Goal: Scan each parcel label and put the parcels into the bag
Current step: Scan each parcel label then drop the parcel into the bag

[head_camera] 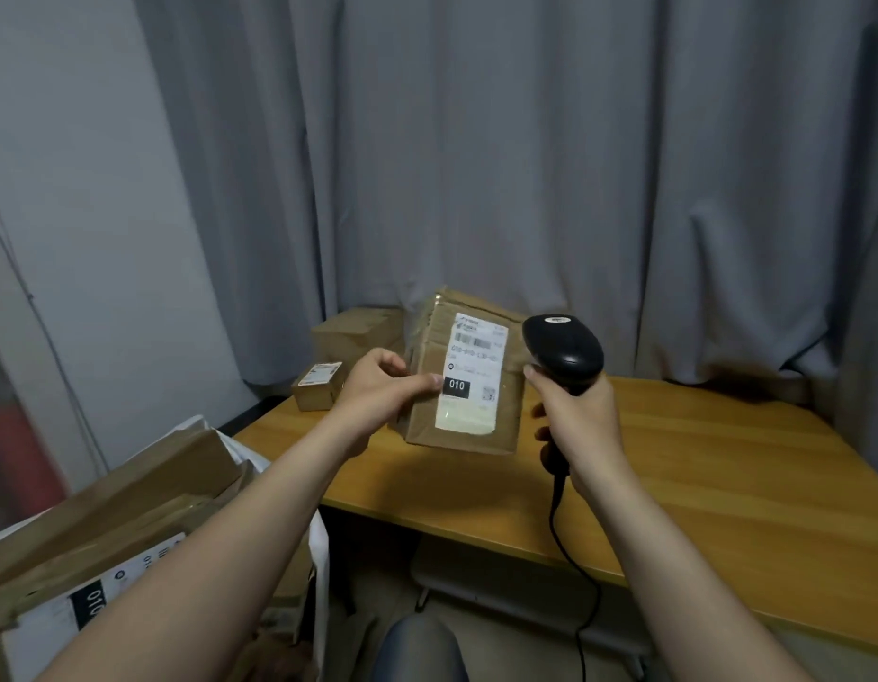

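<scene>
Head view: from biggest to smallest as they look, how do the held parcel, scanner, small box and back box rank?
1. held parcel
2. scanner and back box: unsure, the back box is partly hidden and farther off
3. small box, smallest

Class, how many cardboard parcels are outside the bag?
3: the labelled parcel in the left hand, a small box far left on the table, a larger box behind it. Others may be hidden.

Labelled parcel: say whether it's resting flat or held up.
Held up, tilted: the left hand grips the parcel by its left edge; label faces the camera.
</scene>
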The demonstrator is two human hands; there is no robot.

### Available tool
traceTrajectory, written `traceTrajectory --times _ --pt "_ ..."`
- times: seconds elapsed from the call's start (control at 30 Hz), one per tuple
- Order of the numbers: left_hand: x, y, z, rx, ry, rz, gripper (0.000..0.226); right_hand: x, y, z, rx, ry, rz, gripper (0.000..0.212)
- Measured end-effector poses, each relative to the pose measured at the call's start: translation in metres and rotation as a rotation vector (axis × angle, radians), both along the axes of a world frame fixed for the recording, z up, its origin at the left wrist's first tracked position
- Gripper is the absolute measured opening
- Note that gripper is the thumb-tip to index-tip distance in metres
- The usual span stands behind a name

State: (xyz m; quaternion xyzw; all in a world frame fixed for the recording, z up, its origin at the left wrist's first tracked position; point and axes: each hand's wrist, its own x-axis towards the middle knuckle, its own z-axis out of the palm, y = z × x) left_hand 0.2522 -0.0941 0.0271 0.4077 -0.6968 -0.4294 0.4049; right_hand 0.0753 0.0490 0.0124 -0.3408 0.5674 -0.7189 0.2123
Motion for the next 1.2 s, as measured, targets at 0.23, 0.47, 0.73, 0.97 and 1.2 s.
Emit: traceTrajectory --times 0.23,0.47,0.73,0.97,1.2 --pt "0.016 -0.013 -0.013 0.062 0.014 0.234 0.059 0.026 0.007 0.018 0.183 0.094 0.371 0.027" --pt "0.027 -0.016 -0.012 0.04 -0.042 0.236 0.059 0.035 0.003 0.018 0.232 0.174 0.385 0.028" --pt "0.031 -0.016 -0.013 0.035 -0.065 0.232 0.061 0.031 0.005 0.018 0.209 0.175 0.369 0.023" --pt "0.032 -0.013 -0.013 0.039 -0.077 0.218 0.061 0.026 0.004 0.014 0.201 0.173 0.339 0.024" --pt "0.065 -0.002 0.01 -0.034 -0.129 0.21 0.06 0.035 -0.01 0.002 0.234 0.154 0.348 0.027"
